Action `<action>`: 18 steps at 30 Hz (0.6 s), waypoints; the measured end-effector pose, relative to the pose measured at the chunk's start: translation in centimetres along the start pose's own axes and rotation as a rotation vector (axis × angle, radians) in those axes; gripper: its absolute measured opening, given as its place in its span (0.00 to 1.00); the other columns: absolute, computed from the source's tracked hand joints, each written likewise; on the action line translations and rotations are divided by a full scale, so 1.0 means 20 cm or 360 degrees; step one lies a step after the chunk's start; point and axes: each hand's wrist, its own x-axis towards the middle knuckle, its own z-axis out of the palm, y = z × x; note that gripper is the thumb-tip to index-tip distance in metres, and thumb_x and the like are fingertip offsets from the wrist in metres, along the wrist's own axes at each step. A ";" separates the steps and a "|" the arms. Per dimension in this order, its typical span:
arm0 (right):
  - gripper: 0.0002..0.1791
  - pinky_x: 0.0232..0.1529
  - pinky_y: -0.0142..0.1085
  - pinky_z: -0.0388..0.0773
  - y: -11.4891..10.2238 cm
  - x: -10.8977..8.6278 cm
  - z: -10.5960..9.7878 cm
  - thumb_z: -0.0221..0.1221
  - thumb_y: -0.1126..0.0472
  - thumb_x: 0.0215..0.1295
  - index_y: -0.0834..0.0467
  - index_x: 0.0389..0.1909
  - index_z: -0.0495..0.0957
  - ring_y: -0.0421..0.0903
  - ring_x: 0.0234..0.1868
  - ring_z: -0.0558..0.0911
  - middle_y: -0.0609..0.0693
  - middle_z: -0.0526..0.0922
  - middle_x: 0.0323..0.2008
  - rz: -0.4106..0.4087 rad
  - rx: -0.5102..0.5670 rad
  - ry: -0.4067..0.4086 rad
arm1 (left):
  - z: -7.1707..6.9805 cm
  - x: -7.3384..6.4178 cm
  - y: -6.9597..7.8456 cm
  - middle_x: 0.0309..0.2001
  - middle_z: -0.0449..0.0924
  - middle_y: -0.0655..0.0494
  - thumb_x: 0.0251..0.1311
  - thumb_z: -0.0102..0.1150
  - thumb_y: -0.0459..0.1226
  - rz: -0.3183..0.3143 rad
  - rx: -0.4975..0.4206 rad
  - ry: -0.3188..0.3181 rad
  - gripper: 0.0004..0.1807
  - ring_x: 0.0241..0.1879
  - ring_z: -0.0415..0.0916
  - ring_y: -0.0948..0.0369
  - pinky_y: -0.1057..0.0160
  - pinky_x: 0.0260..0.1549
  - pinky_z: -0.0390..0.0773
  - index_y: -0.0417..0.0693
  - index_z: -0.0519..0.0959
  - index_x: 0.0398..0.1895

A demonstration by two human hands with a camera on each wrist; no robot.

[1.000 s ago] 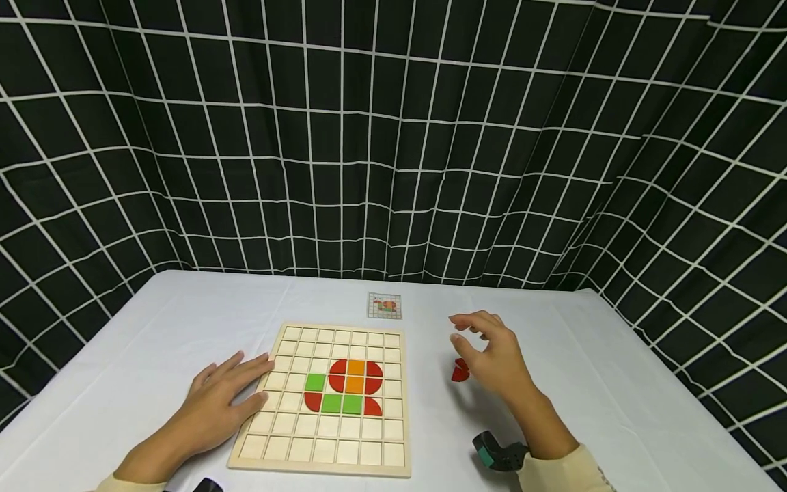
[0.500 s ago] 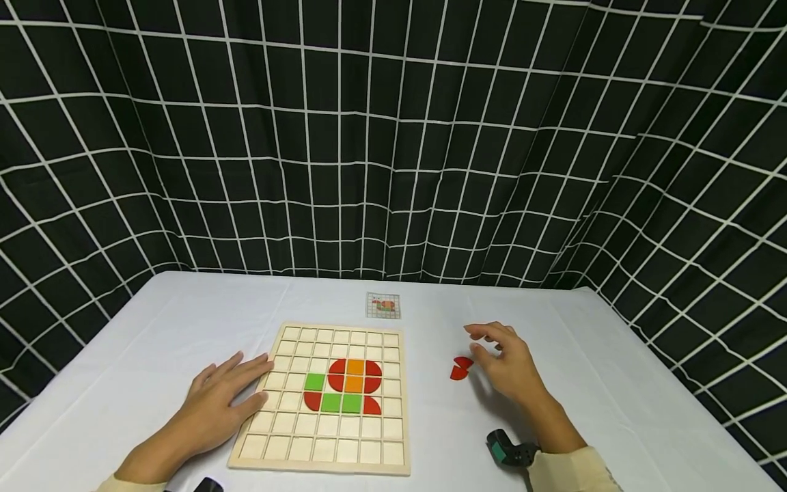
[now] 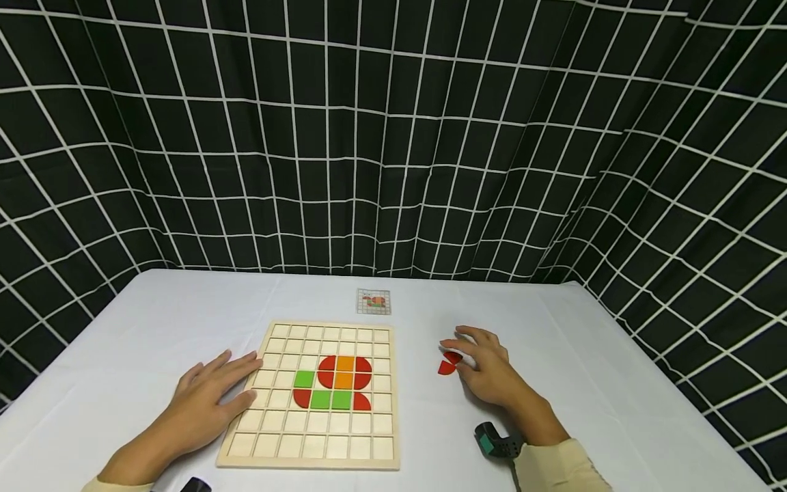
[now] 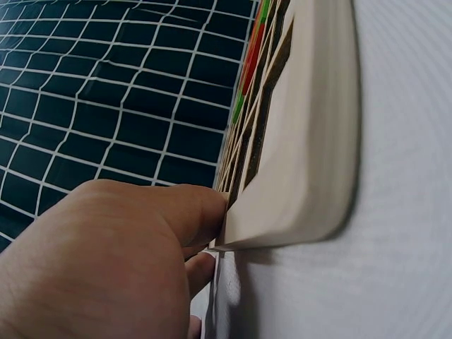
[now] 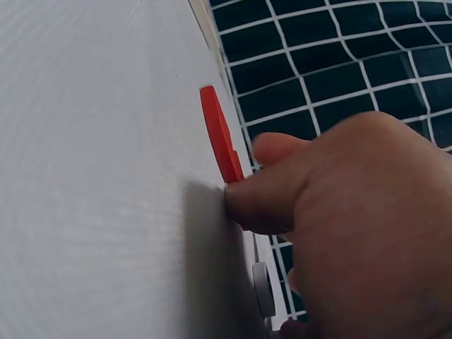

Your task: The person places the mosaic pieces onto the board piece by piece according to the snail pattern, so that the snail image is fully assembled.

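Two loose reds on the tabletop (image 3: 553, 342), right of the board (image 3: 307, 462): near red (image 3: 445, 368), far red (image 3: 452, 357), practically tip to tip. Right hand (image 3: 488, 372) low over them. Its grip is moderately wide, thumb and index apart with the reds showing in the gap; nothing seen lifted. Right wrist view puts the thumb at the reds; contact looks likely, not certain. Pale disc (image 5: 263, 289) near the same hand in that view, use unclear.

Left hand (image 3: 199, 406) at the board's left edge, fingers extended, thumb on the rim. Grip clasps nothing; reads as steadying.

On the board, eleven pieces sit in cells: three greens (image 3: 341, 399), two oranges (image 3: 345, 380), six fitted reds (image 3: 326, 379). Oranges stacked as a pair, rounded reds on either side. Row below: red, two greens, red. Third green directly above that row's leftmost red. Card (image 3: 374, 302) beyond the board carries a small coloured figure, likely the pattern being copied.

Step in hand, by judgement: collecting one of the last reds. Next move calls for narrowing thumb and index on one piece without scattering its neighbour, then turning its curve to suit a cell. Probable spot: above the third green; card detail too small to confirm.
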 end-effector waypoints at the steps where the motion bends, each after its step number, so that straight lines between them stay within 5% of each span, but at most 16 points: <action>1: 0.22 0.58 0.65 0.52 0.00 0.00 0.00 0.58 0.71 0.58 0.51 0.51 0.83 0.63 0.65 0.59 0.60 0.69 0.62 -0.0008 -0.0006 -0.0013 | 0.00 0.00 0.00 0.66 0.67 0.47 0.65 0.58 0.45 0.0002 0.0002 0.0001 0.25 0.68 0.51 0.37 0.33 0.61 0.38 0.46 0.74 0.63; 18: 0.12 0.60 0.60 0.54 0.00 0.00 0.00 0.63 0.68 0.59 0.52 0.42 0.84 0.61 0.63 0.61 0.59 0.74 0.56 0.0109 -0.0040 0.0023 | 0.01 0.00 0.00 0.66 0.68 0.46 0.65 0.59 0.44 0.0008 -0.0001 0.0012 0.25 0.68 0.52 0.37 0.33 0.61 0.37 0.46 0.74 0.63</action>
